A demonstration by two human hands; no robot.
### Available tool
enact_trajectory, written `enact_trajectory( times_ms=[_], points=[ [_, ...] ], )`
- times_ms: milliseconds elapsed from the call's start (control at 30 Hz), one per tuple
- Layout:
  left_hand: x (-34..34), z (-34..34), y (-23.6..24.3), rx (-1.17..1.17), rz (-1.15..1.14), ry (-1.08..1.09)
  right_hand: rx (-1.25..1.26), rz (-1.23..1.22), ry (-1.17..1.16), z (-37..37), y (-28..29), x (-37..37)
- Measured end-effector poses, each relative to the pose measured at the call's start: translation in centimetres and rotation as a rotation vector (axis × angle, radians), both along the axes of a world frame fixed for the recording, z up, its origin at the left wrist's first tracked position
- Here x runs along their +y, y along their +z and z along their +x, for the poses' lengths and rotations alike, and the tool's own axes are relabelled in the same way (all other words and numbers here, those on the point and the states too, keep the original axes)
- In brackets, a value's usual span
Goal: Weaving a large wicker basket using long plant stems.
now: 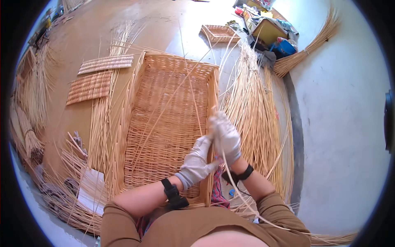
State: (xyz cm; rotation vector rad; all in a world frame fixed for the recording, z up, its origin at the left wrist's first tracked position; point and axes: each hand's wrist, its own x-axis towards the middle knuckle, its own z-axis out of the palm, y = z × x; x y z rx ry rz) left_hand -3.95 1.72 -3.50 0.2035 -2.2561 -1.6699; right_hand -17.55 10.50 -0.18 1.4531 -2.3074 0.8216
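Observation:
A large rectangular wicker basket point(168, 123) lies in front of me with its woven floor facing up. Both my hands wear pale work gloves and meet at its right wall. My left hand point(196, 160) is closed on the basket's rim, reaching across from inside. Just beyond it, my right hand point(227, 136) is closed around a long wicker rod point(230, 175) and slightly smeared by motion. From the hands this rod hangs in a curve past my right forearm toward the lower right. Other thin rods slant loosely across the basket's open top.
Bundles of wicker rods lie right point(253, 111) and left point(101, 131) of the basket. Two woven panels point(106, 64) rest at the upper left. A smaller basket point(220, 33) stands beyond, near a cluttered box point(269, 33). A tied bundle point(308, 49) leans on the right wall.

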Motion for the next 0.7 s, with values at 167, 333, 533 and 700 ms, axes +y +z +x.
enact_trajectory(
  times_ms=[167, 333, 533, 700],
  points=[
    [-1.2, -0.1, 0.5, 0.027, -0.081, 0.025, -0.371, -0.063, 0.223, -0.7, 2.7, -0.3],
    [-0.3, -0.4, 0.9, -0.033, -0.118, -0.004, -0.781, 0.289, 0.318, 1.2, 10.4, -4.1],
    [0.0, -0.7, -5.7, 0.017, 0.039, 0.003, -0.420, 0.858, 0.467, 6.5, 10.2, -6.0],
    [-2.4, 0.1, 0.7, -0.028, 0.187, -0.212, -1.069, -0.256, 0.578, 5.0, 8.3, -1.7]
  ],
)
